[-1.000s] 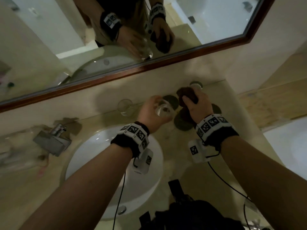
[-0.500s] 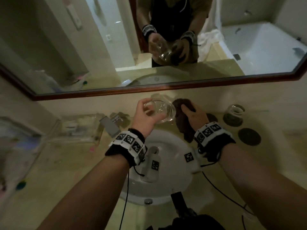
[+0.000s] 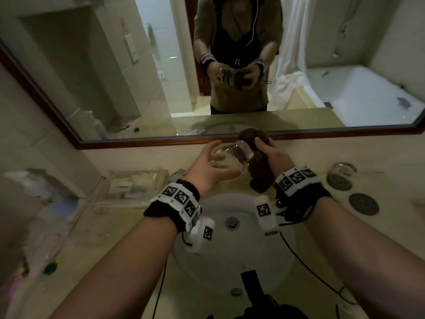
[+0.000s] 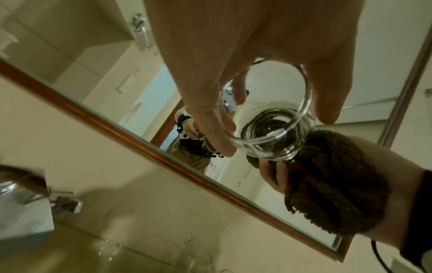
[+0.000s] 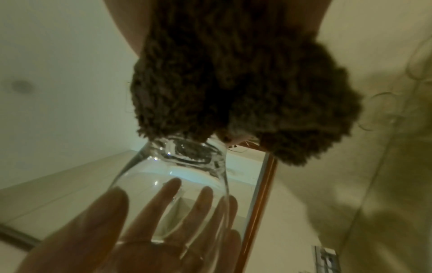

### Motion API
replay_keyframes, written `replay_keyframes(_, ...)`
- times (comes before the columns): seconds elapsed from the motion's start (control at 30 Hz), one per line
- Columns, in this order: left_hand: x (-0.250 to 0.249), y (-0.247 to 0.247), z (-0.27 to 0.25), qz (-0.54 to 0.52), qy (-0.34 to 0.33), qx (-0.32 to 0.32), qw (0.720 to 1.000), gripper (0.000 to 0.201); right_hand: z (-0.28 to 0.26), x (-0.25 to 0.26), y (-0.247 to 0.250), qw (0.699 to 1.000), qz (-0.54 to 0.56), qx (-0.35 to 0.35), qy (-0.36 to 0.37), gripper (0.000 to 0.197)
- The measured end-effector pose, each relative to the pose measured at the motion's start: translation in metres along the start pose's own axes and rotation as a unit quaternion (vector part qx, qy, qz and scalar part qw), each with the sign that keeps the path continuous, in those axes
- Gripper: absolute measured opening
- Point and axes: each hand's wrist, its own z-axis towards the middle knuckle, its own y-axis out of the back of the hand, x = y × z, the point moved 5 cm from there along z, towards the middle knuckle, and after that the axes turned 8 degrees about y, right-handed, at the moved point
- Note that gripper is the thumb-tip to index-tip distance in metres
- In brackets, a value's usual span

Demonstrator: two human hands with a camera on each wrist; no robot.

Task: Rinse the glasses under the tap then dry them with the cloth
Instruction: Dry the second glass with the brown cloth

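Lifted higher than half a second ago, the clear glass (image 3: pixel 232 157) now lies tipped on its side above the white sink (image 3: pixel 220 203), its base against the brown cloth (image 3: pixel 259 166). The left hand (image 3: pixel 207 168) cups its open rim with spread fingers; the right hand (image 3: pixel 273 157) is clamped on the cloth. At 3 o'clock, a second glass (image 3: pixel 342 172) sits on a dark coaster.

glass (image 3: pixel 232 155): clear, smooth, glossy
cloth (image 3: pixel 259 171): dark brown, thick looped pile, matt, rough
basin (image 3: pixel 234 256): white, smooth, glossy
counter (image 3: pixel 128 229): beige stone look, polished
mirror frame (image 3: pixel 161 143): reddish-brown wood, smooth
drain (image 3: pixel 231 222): shiny metal
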Motion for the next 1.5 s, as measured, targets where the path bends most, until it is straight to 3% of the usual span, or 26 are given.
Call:
replay_keyframes(0.23,-0.01,0.024,0.0,0.052,-0.024,0.031,0.998,0.085,-0.014,0.03,-0.025,0.997,-0.033,-0.013,0.064,0.013)
replay_keyframes(0.37,-0.006,0.029,-0.003,0.064,-0.041,0.002,0.997,0.087,-0.016,0.031,-0.037,0.989,-0.097,-0.004,0.11,0.033)
replay_keyframes(0.47,-0.007,0.031,-0.008,0.068,-0.054,0.001,0.996,0.086,-0.014,0.031,-0.04,0.979,-0.147,-0.013,0.141,0.029)
replay_keyframes(0.63,-0.018,0.025,-0.01,0.079,-0.063,-0.018,0.995,0.083,-0.011,0.013,-0.023,0.991,-0.101,-0.013,0.091,0.011)
replay_keyframes(0.83,-0.018,0.008,-0.009,0.115,-0.062,-0.042,0.99,0.084,-0.004,0.029,-0.016,0.983,-0.092,0.018,0.16,0.013)
replay_keyframes(0.93,-0.018,-0.002,-0.007,0.086,-0.062,-0.036,0.994,0.08,0.007,0.034,-0.009,0.988,-0.063,0.049,0.135,0.01)
replay_keyframes(1.1,-0.024,-0.002,0.0,0.049,-0.07,-0.057,0.995,0.073,0.021,0.01,0.006,0.992,-0.063,0.067,0.086,0.015)
replay_keyframes(1.23,-0.027,-0.001,0.012,0.063,-0.069,-0.097,0.991,0.076,0.029,0.01,0.007,0.985,-0.095,0.066,0.131,0.012)
replay_keyframes(1.33,-0.032,-0.001,0.021,0.084,-0.072,-0.106,0.988,0.077,0.04,0.017,0.002,0.963,-0.177,0.091,0.183,0.031)
replay_keyframes(1.4,-0.036,-0.001,0.025,0.096,-0.075,-0.099,0.988,0.08,0.045,0.015,-0.001,0.96,-0.184,0.11,0.181,0.043)
replay_keyframes(1.5,-0.037,-0.005,0.031,0.115,-0.068,-0.087,0.987,0.08,0.049,0.012,-0.001,0.965,-0.172,0.105,0.17,0.042)
